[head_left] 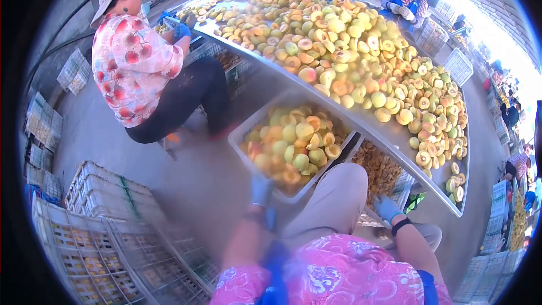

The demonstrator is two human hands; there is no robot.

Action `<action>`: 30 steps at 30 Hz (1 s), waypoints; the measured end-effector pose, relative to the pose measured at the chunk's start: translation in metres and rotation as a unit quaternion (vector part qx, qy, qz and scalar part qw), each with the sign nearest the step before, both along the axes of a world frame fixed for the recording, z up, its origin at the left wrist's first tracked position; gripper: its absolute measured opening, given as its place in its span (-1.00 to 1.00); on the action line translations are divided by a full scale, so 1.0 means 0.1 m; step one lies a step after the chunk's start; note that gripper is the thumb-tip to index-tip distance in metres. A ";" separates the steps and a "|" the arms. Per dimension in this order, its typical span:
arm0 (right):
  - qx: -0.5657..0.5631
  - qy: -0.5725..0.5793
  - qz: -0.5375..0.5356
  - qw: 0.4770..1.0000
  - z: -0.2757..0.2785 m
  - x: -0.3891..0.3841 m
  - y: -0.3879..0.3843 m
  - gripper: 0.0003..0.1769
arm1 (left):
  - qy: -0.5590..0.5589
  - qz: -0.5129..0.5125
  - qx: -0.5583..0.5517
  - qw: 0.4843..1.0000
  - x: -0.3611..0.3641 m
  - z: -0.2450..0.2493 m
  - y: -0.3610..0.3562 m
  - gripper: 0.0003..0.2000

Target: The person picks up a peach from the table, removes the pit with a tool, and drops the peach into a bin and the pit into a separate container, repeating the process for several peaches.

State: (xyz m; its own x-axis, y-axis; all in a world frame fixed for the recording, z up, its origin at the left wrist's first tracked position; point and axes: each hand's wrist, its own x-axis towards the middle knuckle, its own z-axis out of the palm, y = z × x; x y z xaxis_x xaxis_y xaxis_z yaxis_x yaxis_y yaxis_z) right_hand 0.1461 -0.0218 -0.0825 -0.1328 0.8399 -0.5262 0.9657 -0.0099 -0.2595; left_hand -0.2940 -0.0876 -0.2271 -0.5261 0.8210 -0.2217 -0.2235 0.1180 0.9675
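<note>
My left hand, in a pale glove, is blurred beside the left edge of a white crate full of halved fruit. Whether it grips the crate or anything else cannot be made out. Gloved too, my right hand reaches down at a second crate of small brown pits or pieces, between my knee and the table. Its fingers are partly hidden. Above both crates stands a metal table heaped with halved yellow-green fruit.
A person in a hat sits at the table's left side; another person is at its far side. Stacked crates stand at the lower left. More crates and people line the right.
</note>
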 end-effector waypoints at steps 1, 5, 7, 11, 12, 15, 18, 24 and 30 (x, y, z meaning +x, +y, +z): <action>-0.020 -0.010 -0.016 1.000 -0.12 0.04 0.06 -0.60 | 0.005 0.004 -0.004 1.000 0.02 -0.01 -0.10 -0.48; -0.055 -0.034 0.086 0.994 -0.34 0.07 0.17 -0.54 | -0.036 0.034 -0.034 0.998 0.09 0.24 -0.61 -0.49; -0.050 -0.015 0.123 0.991 -0.44 0.10 0.20 -0.43 | -0.033 0.062 0.015 0.997 0.06 0.19 -0.83 -0.51; -0.100 -0.029 -0.021 0.994 -0.55 0.05 0.31 -0.33 | -0.014 0.042 -0.018 0.999 -0.18 0.00 -1.31 -0.48; -0.084 -0.007 -0.028 0.996 -0.63 0.08 0.31 -0.30 | -0.018 0.037 -0.031 0.999 -0.22 0.01 -1.40 -0.45; -0.024 -0.045 0.016 0.999 -0.64 0.08 0.30 -0.26 | -0.007 0.030 -0.075 0.997 -0.32 0.17 -1.62 -0.34; 0.065 -0.042 0.042 0.996 -0.61 0.05 0.45 -0.36 | 0.226 0.049 -0.133 0.964 -0.24 0.72 -1.69 -0.15; 0.123 0.353 -0.003 0.927 -0.12 -0.54 0.80 -0.42 | 0.552 -0.114 -0.142 0.814 0.18 1.51 -1.40 0.10; 0.256 0.331 0.286 0.862 1.04 -1.47 0.59 -0.32 | 0.611 -0.114 -0.115 0.775 0.36 1.15 -0.97 0.09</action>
State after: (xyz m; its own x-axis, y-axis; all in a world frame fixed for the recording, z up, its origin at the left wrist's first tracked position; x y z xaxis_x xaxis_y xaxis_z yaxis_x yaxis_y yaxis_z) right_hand -0.0011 0.0375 0.0210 -0.7316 0.6369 0.2430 0.4136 0.6981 -0.5845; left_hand -0.2577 -0.1844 -0.1117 -0.3061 0.9359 0.1742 0.8951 0.2207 0.3875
